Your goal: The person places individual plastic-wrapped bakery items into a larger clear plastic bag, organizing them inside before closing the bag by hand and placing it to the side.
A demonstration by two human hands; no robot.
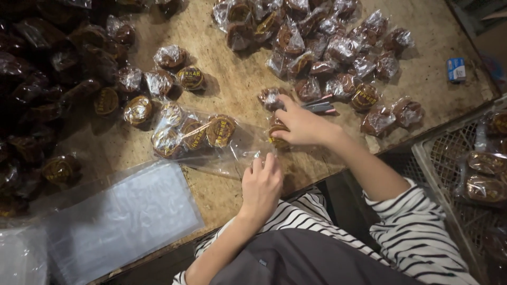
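A clear bag (pixel 206 137) is laid flat near the counter's (pixel 232 84) near edge, its long axis running along that edge, with the open mouth pointed right. Four wrapped cakes (pixel 193 133) are seen inside, toward its closed left end. The mouth is pinched by the fingers of the left hand (pixel 261 184). A wrapped cake (pixel 275 132) just beyond the mouth is gripped by the right hand (pixel 301 125). Loose cakes (pixel 327 47) are piled toward the far edge; flat bags (pixel 121 216) lie at the near-left corner.
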